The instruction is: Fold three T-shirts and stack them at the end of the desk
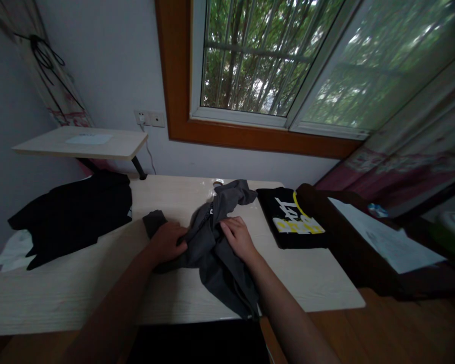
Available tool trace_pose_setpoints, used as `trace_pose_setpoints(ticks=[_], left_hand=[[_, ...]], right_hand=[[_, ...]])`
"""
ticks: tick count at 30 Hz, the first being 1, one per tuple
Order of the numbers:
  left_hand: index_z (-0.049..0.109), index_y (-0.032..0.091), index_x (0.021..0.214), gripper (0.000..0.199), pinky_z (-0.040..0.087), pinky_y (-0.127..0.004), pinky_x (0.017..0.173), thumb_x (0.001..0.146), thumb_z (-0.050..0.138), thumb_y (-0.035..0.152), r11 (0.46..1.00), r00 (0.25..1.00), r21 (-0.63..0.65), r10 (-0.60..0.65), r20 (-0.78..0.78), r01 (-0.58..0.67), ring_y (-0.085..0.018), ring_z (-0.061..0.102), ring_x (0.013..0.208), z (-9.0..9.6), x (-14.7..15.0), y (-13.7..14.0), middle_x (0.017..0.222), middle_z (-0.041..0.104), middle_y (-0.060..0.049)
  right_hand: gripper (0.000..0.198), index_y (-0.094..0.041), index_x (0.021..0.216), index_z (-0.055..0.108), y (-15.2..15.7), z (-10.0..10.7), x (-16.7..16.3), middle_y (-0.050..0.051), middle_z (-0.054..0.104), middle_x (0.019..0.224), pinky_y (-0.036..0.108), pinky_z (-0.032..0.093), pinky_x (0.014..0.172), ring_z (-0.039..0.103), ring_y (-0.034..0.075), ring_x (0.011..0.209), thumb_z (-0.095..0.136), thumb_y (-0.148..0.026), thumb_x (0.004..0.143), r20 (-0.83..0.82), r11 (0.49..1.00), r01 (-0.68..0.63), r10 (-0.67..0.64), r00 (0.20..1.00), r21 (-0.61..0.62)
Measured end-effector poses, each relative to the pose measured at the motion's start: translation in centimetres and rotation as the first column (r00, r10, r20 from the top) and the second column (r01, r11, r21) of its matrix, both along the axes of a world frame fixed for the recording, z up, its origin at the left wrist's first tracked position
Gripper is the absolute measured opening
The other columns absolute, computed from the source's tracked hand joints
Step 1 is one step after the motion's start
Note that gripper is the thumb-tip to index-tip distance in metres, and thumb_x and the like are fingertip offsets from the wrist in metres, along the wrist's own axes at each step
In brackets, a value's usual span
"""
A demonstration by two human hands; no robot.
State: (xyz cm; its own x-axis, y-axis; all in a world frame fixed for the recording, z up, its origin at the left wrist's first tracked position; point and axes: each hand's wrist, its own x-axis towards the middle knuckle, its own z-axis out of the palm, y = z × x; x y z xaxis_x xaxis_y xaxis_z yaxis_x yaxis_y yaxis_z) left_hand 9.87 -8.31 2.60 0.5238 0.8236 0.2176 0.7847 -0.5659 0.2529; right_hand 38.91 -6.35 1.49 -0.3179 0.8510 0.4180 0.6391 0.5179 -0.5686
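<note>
A crumpled grey shirt (199, 247) lies bunched on the pale table, one part hanging toward the front edge. It has a small patch of light print near its middle. My left hand (169, 242) is closed on the shirt's left part, with the thumb across the cloth. On its upper middle, my right hand (238, 235) has its fingers curled over the fabric; the fingertips are partly hidden in the folds. To the right sits a folded black T-shirt (269, 222) with white and yellow lettering, apart from both hands.
Black clothing (79, 212) lies spread at the table's left, over something white (17, 250). A raised shelf (114, 144) stands behind it. At the table's (318, 293) right is a dark brown surface with a paper sheet (387, 237). A window (258, 65) is ahead.
</note>
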Motion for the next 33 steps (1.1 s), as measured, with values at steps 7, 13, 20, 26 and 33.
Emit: trace_pose_setpoints(ticks=[7,13,20,26,33], left_hand=[[0.059,0.022,0.081,0.005,0.045,-0.038,0.078,0.082,0.055,0.023,0.971,0.971,0.033,-0.237,0.023,0.236,-0.023,0.059,0.083,0.1,3.4,-1.4,0.080,0.065,-0.005],[0.062,0.018,0.101,0.017,0.044,-0.046,0.102,0.087,0.056,0.026,0.938,0.939,0.094,-0.340,0.057,0.334,-0.027,0.059,0.107,-0.4,4.8,-2.4,0.107,0.069,-0.011],[0.063,0.016,0.106,0.028,0.051,-0.045,0.099,0.092,0.055,0.038,0.935,0.938,0.123,-0.341,0.052,0.333,-0.029,0.062,0.108,-1.7,4.6,-2.8,0.109,0.068,-0.015],[0.062,0.016,0.119,0.031,0.057,-0.035,0.084,0.091,0.050,0.019,0.799,0.846,0.445,-0.512,0.151,0.404,-0.022,0.067,0.098,-0.9,4.1,-2.8,0.099,0.072,-0.011],[0.062,0.027,0.122,0.035,0.056,-0.045,0.095,0.094,0.046,0.014,0.838,0.895,0.546,-0.261,0.362,0.024,-0.023,0.067,0.109,-1.1,0.8,-2.2,0.112,0.073,-0.009]], right_hand=[[0.046,-0.022,0.103,0.070,0.6,-0.4,-2.2,0.007,0.070,0.101,0.044,0.041,0.101,0.054,0.026,0.108,0.036,-0.052,0.106,-0.086,0.982,-0.105,0.092,0.992,-0.158],[0.042,-0.021,0.125,0.066,2.8,0.9,-4.7,0.009,0.066,0.124,0.043,0.041,0.108,0.054,0.028,0.122,0.065,-0.046,0.092,-0.153,0.930,-0.267,0.234,0.960,-0.254],[0.007,-0.015,0.085,0.073,4.8,5.4,-7.4,0.004,0.073,0.089,0.029,0.048,0.086,0.065,0.021,0.090,0.068,-0.017,0.079,0.211,0.811,-0.504,0.571,0.794,-0.297],[0.010,-0.015,0.078,0.071,3.6,6.5,-7.6,0.010,0.074,0.087,0.029,0.047,0.083,0.066,0.021,0.086,0.061,-0.013,0.080,0.495,0.862,-0.470,0.497,0.713,-0.190],[0.022,-0.020,0.070,0.070,1.2,5.8,-4.4,0.007,0.074,0.079,0.036,0.045,0.099,0.067,0.022,0.084,0.056,-0.004,0.076,0.477,0.843,-0.534,0.496,0.725,-0.066]])
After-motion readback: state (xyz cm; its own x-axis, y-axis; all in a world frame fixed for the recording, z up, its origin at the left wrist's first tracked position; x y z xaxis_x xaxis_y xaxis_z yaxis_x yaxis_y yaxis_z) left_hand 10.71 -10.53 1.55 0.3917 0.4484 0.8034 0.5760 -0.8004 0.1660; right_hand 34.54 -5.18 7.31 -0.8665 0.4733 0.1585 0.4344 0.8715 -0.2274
